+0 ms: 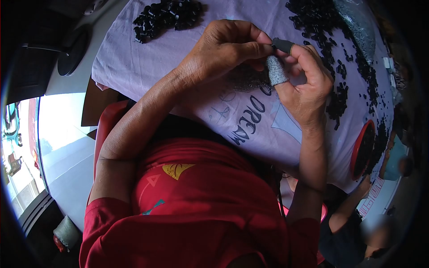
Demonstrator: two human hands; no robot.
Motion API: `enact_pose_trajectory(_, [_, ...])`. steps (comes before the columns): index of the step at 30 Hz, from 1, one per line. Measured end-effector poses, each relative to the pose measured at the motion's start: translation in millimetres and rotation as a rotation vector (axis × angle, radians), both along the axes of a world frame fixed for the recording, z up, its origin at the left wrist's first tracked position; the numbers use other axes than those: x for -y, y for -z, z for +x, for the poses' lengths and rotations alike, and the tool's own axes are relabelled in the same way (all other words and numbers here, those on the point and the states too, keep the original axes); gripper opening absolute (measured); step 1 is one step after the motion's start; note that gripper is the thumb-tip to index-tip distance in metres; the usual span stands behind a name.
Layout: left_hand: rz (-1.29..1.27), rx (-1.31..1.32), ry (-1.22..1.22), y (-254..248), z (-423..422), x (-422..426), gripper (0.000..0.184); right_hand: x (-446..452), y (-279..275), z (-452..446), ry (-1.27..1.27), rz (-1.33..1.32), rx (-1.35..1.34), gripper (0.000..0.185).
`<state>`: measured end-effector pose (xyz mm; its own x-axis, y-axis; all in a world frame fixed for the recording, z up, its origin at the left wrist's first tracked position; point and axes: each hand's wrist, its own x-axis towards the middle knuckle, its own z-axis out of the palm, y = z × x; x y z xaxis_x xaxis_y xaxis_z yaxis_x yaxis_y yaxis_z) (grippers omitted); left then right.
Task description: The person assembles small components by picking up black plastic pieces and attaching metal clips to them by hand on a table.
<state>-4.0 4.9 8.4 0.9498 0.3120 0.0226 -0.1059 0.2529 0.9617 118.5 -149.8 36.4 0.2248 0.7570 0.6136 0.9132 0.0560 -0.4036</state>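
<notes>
My left hand [225,49] is closed, thumb and index finger pinching a small black part [273,46] that they mostly hide. Meeting it from the right, my right hand [307,85] also closes on this part. A black finger cot [283,45] covers its index finger, and a grey speckled sleeve [277,71] wraps its thumb. Beneath the hands, partly covered by them, lies a patch of tiny dark metallic-looking pieces [247,81] on the pale cloth [201,109]. The exact kind of the black part cannot be made out.
Black plastic pieces form a heap [167,18] at upper left and a larger spread [315,20] at right. Beyond it lies a clear bag [357,29] of small pieces. A red-rimmed bowl [356,149] stands near the right edge. Another person's arm [348,207] reaches in at lower right.
</notes>
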Motion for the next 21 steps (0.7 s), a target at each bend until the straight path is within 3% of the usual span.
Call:
enact_pose_trajectory(13, [0.15,0.009,-0.037,-4.9,-2.4,5.3,0.014,-3.6,5.5,-1.5,-0.013,0.115,0.152,0.032])
enact_pose_trajectory(21, [0.096,0.009,-0.03,-1.9,-2.4,8.8,0.015,-3.8,7.7,-4.0,-0.002,0.128,0.153,0.037])
